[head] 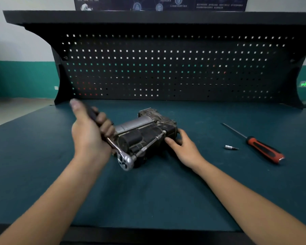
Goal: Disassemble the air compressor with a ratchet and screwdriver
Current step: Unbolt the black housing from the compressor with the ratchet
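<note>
Two hands meet at the air compressor [145,131], which lies on its side near the middle of the dark green surface [148,200]. It has a grey cylinder along its far side and a grimy black body nearer to us.

We see the left hand [88,135] gripping the dark handle of the ratchet [121,156]. Its fingers are curled round the handle and its thumb is stretched up along it, where the view blurs. The ratchet's chrome head sits just beside the compressor's near left end. From that head a slim extension bar [148,145] runs along the near face to the right end.

The right hand [183,148] holds that right end. Its thumb lies on the near face just below the bar's tip. Its fingers seem to wrap round the corner, though we cannot make out their tips.

Well apart to the right lies the screwdriver [265,150], with its red and black handle toward us and its shaft pointing away and left. Between it and the compressor lies a small chrome bit socket [230,147].

Behind the surface stands a black pegboard [166,68] under a dark shelf [148,16].
</note>
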Motion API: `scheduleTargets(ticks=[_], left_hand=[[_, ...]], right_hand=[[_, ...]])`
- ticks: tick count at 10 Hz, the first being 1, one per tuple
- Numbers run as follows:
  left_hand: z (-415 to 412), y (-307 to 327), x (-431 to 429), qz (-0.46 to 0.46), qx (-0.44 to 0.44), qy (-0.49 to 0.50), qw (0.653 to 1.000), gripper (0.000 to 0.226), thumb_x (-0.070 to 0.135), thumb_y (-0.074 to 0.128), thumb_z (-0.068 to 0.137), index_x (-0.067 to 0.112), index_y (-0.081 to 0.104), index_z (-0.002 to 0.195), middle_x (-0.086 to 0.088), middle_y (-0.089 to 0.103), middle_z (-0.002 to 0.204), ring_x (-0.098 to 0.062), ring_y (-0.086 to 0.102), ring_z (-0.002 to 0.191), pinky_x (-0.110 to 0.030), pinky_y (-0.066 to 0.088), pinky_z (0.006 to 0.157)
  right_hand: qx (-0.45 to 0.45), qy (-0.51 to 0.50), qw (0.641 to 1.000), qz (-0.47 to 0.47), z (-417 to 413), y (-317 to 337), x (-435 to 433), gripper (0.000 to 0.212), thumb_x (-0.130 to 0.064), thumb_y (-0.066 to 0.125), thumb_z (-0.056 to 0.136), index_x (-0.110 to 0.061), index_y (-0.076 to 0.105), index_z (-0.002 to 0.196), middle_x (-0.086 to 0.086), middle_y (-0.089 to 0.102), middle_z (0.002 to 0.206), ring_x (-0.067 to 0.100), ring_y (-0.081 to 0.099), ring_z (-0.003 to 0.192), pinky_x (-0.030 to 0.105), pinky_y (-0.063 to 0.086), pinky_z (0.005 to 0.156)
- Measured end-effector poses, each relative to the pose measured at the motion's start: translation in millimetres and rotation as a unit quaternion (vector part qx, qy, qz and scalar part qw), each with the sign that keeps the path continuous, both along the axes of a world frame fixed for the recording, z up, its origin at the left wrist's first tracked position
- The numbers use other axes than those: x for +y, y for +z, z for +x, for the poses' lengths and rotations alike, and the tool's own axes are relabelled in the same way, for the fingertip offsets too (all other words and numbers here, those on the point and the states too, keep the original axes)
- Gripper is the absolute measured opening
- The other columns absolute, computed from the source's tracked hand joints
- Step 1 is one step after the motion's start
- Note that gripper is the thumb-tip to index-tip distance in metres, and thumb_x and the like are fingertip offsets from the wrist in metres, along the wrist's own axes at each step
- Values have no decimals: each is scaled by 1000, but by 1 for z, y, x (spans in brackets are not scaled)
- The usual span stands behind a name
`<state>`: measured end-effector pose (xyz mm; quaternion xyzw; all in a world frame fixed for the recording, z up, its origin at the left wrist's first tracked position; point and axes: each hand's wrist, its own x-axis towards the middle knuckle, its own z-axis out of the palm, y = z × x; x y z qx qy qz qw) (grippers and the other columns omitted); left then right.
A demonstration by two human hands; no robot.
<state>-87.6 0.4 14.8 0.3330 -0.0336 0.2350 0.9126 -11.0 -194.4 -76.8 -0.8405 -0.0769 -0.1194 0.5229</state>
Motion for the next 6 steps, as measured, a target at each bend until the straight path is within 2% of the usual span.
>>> scheduleTargets(ticks=[1, 2, 3, 4, 5, 6], left_hand=[[10, 0, 8, -90, 42, -37, 994, 46, 50, 27, 99, 17, 35, 67, 9, 29, 39, -3, 21, 29, -15, 19, 28], [-7, -6, -6, 194, -143, 12, 970, 38, 42, 38, 94, 16, 39, 66, 10, 34, 42, -1, 27, 33, -12, 22, 33], [-22, -22, -10, 645, -474, 92, 592, 16, 30, 53, 80, 19, 41, 75, 8, 44, 59, -1, 41, 53, -10, 31, 48], [-22, -27, -9, 722, -509, 63, 465, 13, 26, 45, 88, 18, 38, 81, 3, 48, 58, -12, 40, 54, -19, 31, 46], [-16, -18, -7, 563, -364, 132, 730, 22, 32, 38, 91, 17, 42, 75, 8, 44, 58, -1, 39, 45, -12, 32, 44], [10, -10, 14, 150, -64, 8, 987, 35, 35, 35, 95, 18, 38, 65, 10, 31, 44, -3, 24, 30, -13, 20, 32]], right_hand=[[0, -1, 1000, 0, 0, 0, 0, 50, -36, 58, 89, -23, 39, 134, 1, 59, 122, 15, 54, 114, 20, 37, 87], [6, -3, 1000, 3, 2, 0, 1, 51, -37, 58, 88, -23, 40, 134, 0, 60, 122, 14, 54, 114, 20, 36, 86], [7, -8, 1000, -1, 3, 0, 2, 51, -36, 59, 88, -23, 40, 134, 1, 59, 124, 15, 53, 115, 20, 36, 86], [4, -8, 1000, -1, 3, -1, 2, 51, -35, 58, 89, -22, 40, 134, 1, 58, 126, 16, 52, 117, 21, 36, 87], [4, -5, 1000, -2, 2, 0, 3, 51, -35, 56, 90, -22, 37, 136, 0, 56, 127, 15, 51, 119, 20, 34, 88], [2, 2, 1000, 5, 0, 1, 3, 50, -33, 56, 91, -22, 37, 136, -2, 56, 128, 14, 50, 120, 20, 34, 89]])
